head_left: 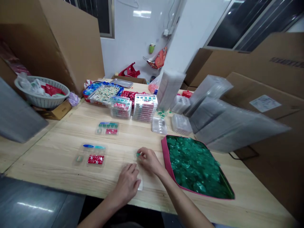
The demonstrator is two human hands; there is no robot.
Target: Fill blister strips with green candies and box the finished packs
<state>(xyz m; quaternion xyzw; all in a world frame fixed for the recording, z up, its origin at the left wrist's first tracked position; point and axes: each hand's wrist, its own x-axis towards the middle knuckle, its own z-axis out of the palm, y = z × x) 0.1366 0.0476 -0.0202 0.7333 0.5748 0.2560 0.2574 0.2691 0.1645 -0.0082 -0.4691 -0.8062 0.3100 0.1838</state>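
My right hand [149, 161] is closed in a pinch at mid-table, with a small green piece [138, 154] at its fingertips. Beside it, my left hand [128, 182] rests palm down, fingers lying over the tabletop. A white slip [140, 185] shows next to its thumb, partly covered. Whether a clear tray lies under the hands I cannot tell. To the left sits a clear compartment tray [91, 155] with a red patterned packet [95, 159] and blue and turquoise pieces. Behind it, a similar tray [107, 128] also holds green pieces. A pink-rimmed bin [167, 158] full of green pieces [192, 163] stands right.
Stacks of filled clear cases [145, 107] stand at the back, near a metal tray [104, 93] of small pieces. Empty clear plastic trays [181, 124] and tall stacks [223, 123] line the back right. A white basket [45, 99] and cardboard boxes [73, 41] flank the left.
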